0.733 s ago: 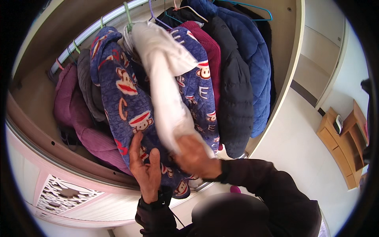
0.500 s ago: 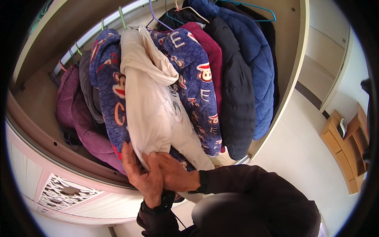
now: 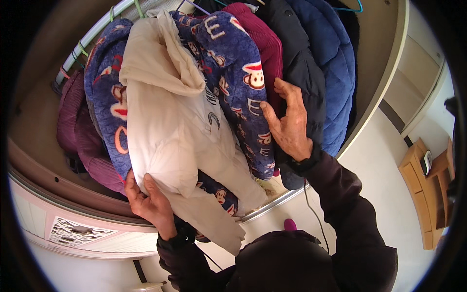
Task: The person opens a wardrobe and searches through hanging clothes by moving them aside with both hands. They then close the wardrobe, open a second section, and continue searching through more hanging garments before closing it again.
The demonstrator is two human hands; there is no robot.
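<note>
Hands parted, white hoodie fanned out in front of me

Head view, and it's the only one I've got: my hands are no longer bunched together at the hem. My right grip [image 3: 292, 126] has moved off to the other side, thumb and fingers spread wide, up against the navy monkey-print fleece [image 3: 221, 63]. Can't tell if it's pinching any of it. My left grip [image 3: 151, 204] is narrow, thumb on top, holding the side edge of the white hoodie [image 3: 163, 117]. So I'd say the left alone controls the hoodie now, and its front faces me more fully.

The hoodie hangs in the wardrobe [image 3: 377, 73], in front of the fleece, which shows on both sides of it. One white sleeve dangles out toward me.

What else is in there: a pale rail [image 3: 92, 38] up top, a purple ribbed garment [image 3: 73, 114] at far left, then right of the fleece a maroon ribbed top [image 3: 265, 41], a black padded jacket [image 3: 304, 73] and a blue quilted jacket [image 3: 333, 73].
</note>
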